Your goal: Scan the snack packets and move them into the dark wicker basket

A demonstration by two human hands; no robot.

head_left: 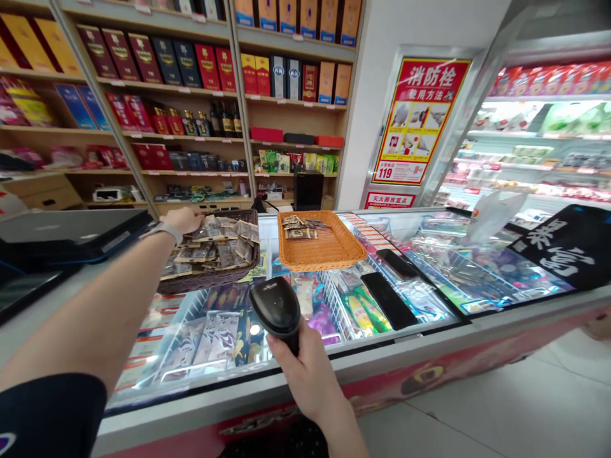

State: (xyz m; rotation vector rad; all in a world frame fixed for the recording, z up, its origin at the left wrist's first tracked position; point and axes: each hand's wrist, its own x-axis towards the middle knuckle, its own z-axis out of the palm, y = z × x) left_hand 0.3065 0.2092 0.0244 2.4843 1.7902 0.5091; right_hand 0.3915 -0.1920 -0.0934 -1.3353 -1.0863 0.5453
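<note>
My right hand is wrapped around the handle of a black barcode scanner, held up over the glass top of a chest freezer. My left arm stretches forward to a dark brown wicker basket heaped with small flat packets. At the far left rim of that basket, my left hand is closed among the packets. Its fingertips are small and partly hidden, so what they pinch cannot be made out. To the right stands an orange wicker basket holding a few similar packets.
Two black phones lie on the freezer glass beside the orange basket. A black bag with white characters and a clear plastic bag rest farther right. A dark flat device stands at left. Shelves of boxes line the back.
</note>
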